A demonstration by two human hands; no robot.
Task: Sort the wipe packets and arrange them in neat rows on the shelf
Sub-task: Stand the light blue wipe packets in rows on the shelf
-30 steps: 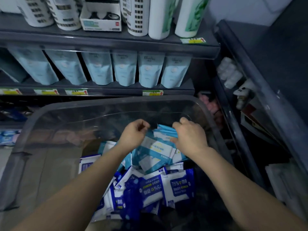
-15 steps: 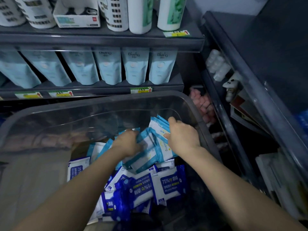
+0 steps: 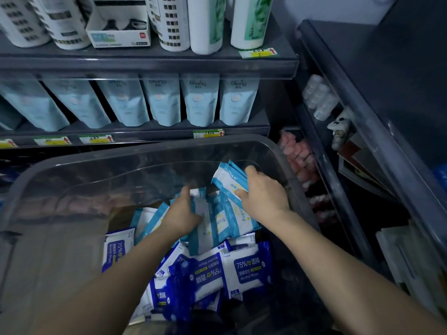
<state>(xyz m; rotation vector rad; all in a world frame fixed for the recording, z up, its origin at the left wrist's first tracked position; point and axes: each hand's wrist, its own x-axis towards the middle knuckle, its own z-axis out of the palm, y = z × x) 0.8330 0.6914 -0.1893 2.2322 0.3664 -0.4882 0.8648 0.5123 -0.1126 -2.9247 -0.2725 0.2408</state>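
Near bin (image 3: 154, 152) far corner, right hand (image 3: 262, 197) grips light-blue stack (image 3: 228, 181); left hand (image 3: 183, 213) grips another, likely sorting from dark-blue packets (image 3: 246, 267).

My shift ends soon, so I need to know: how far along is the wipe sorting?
Early. Done: no wipe packets show on the shelf, only pouches. In hand: the right hand grips a stack of light-blue packets, and the left hand holds another light-blue packet in the bin. Left: the dark-blue alcohol packets lie heaped in the bin, and no row is made.
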